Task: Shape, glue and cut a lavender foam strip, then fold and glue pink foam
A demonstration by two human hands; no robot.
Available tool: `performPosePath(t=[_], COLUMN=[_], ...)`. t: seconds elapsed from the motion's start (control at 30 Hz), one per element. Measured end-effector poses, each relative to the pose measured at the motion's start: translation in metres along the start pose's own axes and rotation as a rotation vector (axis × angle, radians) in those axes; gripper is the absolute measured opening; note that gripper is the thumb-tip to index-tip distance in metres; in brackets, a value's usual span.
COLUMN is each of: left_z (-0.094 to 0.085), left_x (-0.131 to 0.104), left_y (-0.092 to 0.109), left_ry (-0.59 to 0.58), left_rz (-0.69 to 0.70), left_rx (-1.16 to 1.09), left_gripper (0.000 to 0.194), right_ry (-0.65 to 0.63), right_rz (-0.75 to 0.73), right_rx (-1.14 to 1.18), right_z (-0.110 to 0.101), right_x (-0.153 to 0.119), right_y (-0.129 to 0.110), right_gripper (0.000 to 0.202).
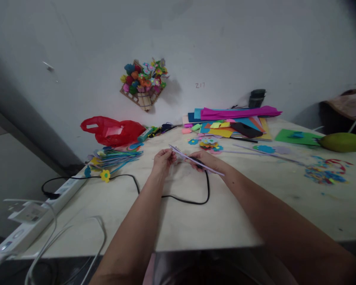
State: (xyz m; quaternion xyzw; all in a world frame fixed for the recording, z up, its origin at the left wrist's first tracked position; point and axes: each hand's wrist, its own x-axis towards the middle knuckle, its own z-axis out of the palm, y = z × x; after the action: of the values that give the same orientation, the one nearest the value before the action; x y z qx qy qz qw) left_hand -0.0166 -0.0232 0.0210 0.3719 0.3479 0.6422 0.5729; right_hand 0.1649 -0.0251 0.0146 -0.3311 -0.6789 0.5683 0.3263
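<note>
Near the middle of the table, my left hand (165,159) pinches the far end of a thin lavender strip (211,169). The strip slants down to the right, passing across my right hand (202,160). My right hand is closed around a black-handled tool (197,162), apparently scissors, with its thin pointed end reaching toward my left fingertips. A black cord (186,201) loops on the table below both hands. Paper flowers (208,143) lie just beyond my right hand.
A red plastic bag (118,132) and a bundle of flower stems (118,158) lie left. Coloured sheets (240,114) are stacked at the back. Right are a green sheet (290,136), a yellow-green object (342,142) and paper scraps (326,172). A power strip (59,200) lines the left edge.
</note>
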Motion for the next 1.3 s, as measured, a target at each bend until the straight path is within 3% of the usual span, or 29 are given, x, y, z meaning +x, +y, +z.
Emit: performPosePath(t=[0.63,1.3], left_z=[-0.001,0.0], left_x=[0.001,0.001], left_y=[-0.003,-0.002], left_ry=[-0.039,-0.041], left_rz=[0.008,0.0], left_rx=[-0.024,-0.008], left_gripper=[0.011,0.012], right_ry=[0.01,0.041], right_rz=[0.075,0.035], right_rx=[-0.005,-0.04], right_z=[-0.001,0.004], right_x=[0.003,-0.001], right_y=[0.001,-0.008], right_gripper=[0.029,0.026])
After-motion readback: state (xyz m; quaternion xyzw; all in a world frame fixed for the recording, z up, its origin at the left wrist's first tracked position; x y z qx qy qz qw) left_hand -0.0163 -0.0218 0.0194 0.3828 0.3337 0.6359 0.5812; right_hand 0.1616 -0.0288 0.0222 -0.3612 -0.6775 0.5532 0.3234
